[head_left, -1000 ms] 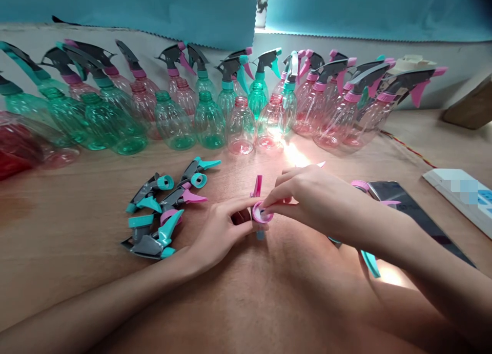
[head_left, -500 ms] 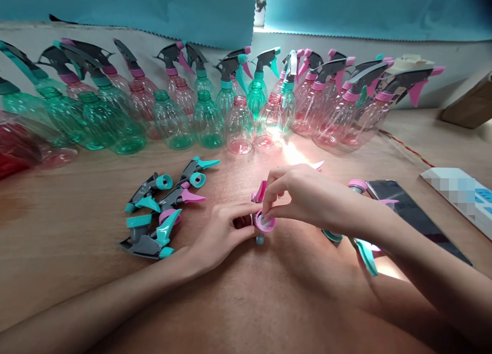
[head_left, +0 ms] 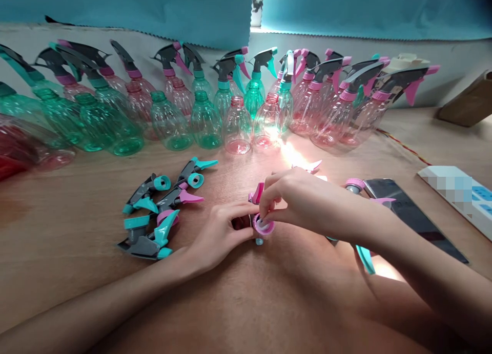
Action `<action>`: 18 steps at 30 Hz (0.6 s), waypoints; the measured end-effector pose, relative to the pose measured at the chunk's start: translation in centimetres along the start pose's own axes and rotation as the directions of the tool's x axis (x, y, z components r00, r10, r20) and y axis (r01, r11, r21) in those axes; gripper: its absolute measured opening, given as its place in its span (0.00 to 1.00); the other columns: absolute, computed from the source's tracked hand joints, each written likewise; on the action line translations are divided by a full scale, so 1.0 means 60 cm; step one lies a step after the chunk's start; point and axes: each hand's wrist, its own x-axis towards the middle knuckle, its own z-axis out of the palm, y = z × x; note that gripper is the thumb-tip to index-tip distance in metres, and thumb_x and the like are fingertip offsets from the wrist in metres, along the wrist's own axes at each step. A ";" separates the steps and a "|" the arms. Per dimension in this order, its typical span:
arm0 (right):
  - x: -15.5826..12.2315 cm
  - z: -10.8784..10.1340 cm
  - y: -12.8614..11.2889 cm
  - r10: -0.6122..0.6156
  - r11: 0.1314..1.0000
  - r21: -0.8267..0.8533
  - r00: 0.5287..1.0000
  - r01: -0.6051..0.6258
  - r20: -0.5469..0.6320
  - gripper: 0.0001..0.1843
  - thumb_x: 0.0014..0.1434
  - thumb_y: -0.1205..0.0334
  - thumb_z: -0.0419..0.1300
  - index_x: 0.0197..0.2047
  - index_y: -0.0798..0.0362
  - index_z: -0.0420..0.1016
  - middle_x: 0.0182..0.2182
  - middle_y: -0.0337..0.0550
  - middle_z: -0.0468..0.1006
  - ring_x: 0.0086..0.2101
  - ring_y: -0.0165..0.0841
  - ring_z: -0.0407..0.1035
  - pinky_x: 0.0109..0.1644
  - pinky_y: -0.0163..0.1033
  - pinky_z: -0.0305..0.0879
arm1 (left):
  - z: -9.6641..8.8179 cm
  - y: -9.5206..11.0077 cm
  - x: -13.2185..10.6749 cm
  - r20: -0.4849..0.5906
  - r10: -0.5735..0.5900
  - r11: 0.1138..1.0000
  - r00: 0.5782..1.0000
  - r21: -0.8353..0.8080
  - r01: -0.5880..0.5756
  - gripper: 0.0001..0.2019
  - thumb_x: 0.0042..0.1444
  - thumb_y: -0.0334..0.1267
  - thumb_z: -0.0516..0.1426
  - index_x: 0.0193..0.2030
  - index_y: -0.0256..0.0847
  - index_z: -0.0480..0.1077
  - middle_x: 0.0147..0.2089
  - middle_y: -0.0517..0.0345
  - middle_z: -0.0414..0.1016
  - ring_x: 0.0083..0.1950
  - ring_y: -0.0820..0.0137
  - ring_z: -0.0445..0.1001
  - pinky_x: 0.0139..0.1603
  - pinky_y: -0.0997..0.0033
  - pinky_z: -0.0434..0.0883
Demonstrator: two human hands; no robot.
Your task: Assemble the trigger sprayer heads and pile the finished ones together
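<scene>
My left hand [head_left: 221,233] grips a spray trigger head [head_left: 258,210] with a pink lever and a pink screw collar, holding it just above the wooden table [head_left: 77,210]. My right hand [head_left: 303,198] pinches at the collar's open mouth with fingertips pressed together; a small white piece shows inside the collar. A pile of several loose teal, grey and pink trigger heads [head_left: 159,210] lies left of my left hand. More trigger heads [head_left: 355,185] lie behind and under my right wrist.
A long row of green and pink plastic bottles [head_left: 207,123], some capped with trigger heads, stands along the back of the table. A dark phone [head_left: 407,210] lies at right, with a white power strip [head_left: 461,195] beyond it. Teal cloth hangs behind.
My right hand's fingers have shifted slightly down onto the collar's mouth. The left hand and the trigger head stay almost in place.
</scene>
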 end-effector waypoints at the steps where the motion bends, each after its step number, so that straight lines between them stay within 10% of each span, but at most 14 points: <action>1: 0.000 0.000 -0.001 -0.010 1.000 -0.013 1.000 0.010 -0.001 0.08 0.57 0.62 0.59 0.31 0.50 0.80 0.32 0.38 0.80 0.32 0.30 0.70 0.35 0.34 0.62 | 0.000 0.000 0.000 -0.001 0.000 1.000 1.000 0.001 0.000 0.02 0.54 0.31 0.62 0.32 0.41 0.76 0.35 0.64 0.77 0.39 0.72 0.73 0.41 0.76 0.66; 18: 0.010 -0.008 -0.002 -0.026 0.997 0.079 0.994 0.017 0.110 0.08 0.56 0.68 0.59 0.31 0.52 0.80 0.32 0.41 0.79 0.31 0.30 0.69 0.36 0.35 0.61 | 0.001 -0.003 -0.001 0.002 0.008 1.000 1.000 0.008 -0.008 0.03 0.53 0.31 0.62 0.34 0.41 0.77 0.37 0.62 0.77 0.38 0.71 0.72 0.40 0.74 0.66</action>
